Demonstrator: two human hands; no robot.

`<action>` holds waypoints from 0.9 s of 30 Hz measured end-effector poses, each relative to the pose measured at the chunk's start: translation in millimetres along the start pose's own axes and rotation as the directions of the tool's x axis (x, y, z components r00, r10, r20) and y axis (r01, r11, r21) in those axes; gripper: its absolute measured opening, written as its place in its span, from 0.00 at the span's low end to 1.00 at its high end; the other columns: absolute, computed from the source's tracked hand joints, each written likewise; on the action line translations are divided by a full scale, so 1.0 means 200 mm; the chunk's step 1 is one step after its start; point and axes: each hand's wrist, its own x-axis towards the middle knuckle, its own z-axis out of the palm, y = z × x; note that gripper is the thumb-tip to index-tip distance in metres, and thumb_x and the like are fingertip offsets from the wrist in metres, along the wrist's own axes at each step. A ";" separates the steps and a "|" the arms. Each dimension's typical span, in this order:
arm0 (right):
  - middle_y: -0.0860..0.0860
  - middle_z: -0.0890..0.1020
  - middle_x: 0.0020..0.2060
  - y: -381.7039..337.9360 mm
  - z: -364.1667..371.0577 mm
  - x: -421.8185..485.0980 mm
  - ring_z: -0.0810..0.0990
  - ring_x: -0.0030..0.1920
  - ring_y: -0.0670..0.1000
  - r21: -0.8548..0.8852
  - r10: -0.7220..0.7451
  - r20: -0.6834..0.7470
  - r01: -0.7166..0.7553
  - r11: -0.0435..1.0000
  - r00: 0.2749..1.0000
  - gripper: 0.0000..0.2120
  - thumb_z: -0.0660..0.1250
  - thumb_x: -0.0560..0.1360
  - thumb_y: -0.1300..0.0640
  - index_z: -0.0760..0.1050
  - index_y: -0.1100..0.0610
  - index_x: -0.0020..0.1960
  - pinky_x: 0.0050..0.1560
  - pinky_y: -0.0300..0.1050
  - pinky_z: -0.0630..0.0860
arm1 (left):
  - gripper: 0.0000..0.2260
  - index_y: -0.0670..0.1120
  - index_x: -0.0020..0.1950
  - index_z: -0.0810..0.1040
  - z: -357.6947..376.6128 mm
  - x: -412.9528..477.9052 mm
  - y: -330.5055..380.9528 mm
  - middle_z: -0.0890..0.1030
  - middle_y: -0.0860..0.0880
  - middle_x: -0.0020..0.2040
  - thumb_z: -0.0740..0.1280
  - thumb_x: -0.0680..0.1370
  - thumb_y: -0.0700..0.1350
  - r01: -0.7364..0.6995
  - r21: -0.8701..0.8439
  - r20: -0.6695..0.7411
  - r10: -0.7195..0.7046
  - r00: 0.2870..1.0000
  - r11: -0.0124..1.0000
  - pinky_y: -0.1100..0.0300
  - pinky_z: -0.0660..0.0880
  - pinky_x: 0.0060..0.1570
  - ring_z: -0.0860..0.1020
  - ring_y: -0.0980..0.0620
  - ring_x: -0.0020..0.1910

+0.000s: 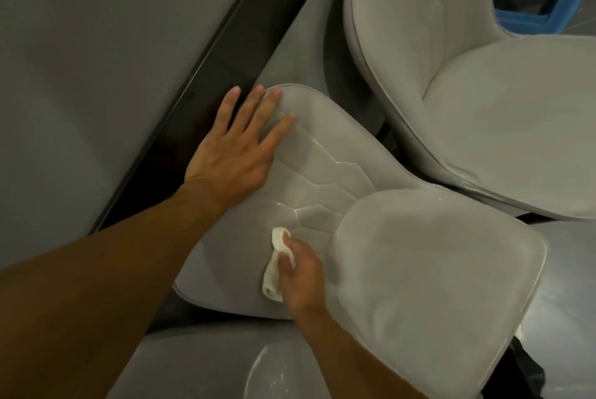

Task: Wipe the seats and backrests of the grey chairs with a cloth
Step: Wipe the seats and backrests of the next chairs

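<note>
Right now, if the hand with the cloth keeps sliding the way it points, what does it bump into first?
The right hand points its cloth up the backrest. It would probably only cross the quilted stitching; far along that line the left hand rests near the top edge.

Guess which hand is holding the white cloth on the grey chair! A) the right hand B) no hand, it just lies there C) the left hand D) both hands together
A: the right hand grips the white cloth against the backrest, while the left hand lies flat and empty.
</note>
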 end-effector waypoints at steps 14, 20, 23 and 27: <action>0.51 0.81 0.59 -0.23 0.03 0.12 0.79 0.60 0.49 0.165 -0.066 -0.132 0.088 0.982 0.989 0.15 0.64 0.78 0.53 0.80 0.55 0.63 0.64 0.45 0.74 | 0.28 0.57 0.83 0.45 0.00 0.01 0.01 0.40 0.40 0.83 0.50 0.83 0.54 -0.007 0.003 0.031 0.007 0.999 1.000 0.40 0.32 0.75 0.43 0.37 0.81; 0.49 0.84 0.54 -0.10 -0.07 0.07 0.81 0.54 0.47 0.080 -0.021 -0.003 0.021 0.997 1.000 0.16 0.62 0.75 0.57 0.83 0.51 0.58 0.61 0.50 0.76 | 0.28 0.57 0.83 0.48 -0.01 0.01 0.02 0.41 0.41 0.83 0.51 0.83 0.55 0.004 0.002 0.026 -0.004 1.000 1.000 0.41 0.32 0.76 0.43 0.37 0.81; 0.47 0.83 0.55 -0.27 -0.09 0.18 0.80 0.56 0.44 0.246 -0.002 -0.270 0.070 0.967 0.963 0.16 0.63 0.77 0.63 0.82 0.51 0.60 0.61 0.44 0.76 | 0.28 0.57 0.83 0.47 0.00 0.02 0.02 0.41 0.41 0.83 0.51 0.83 0.56 0.009 0.017 0.026 -0.009 1.000 1.000 0.41 0.31 0.75 0.43 0.37 0.81; 0.49 0.79 0.59 -0.43 -0.01 0.18 0.78 0.60 0.44 0.280 -0.072 -0.351 0.178 0.943 0.934 0.16 0.63 0.80 0.61 0.77 0.54 0.66 0.63 0.37 0.73 | 0.29 0.57 0.83 0.45 0.00 0.02 0.02 0.41 0.41 0.83 0.51 0.83 0.57 -0.003 0.034 0.037 0.002 0.999 0.999 0.40 0.30 0.74 0.43 0.37 0.81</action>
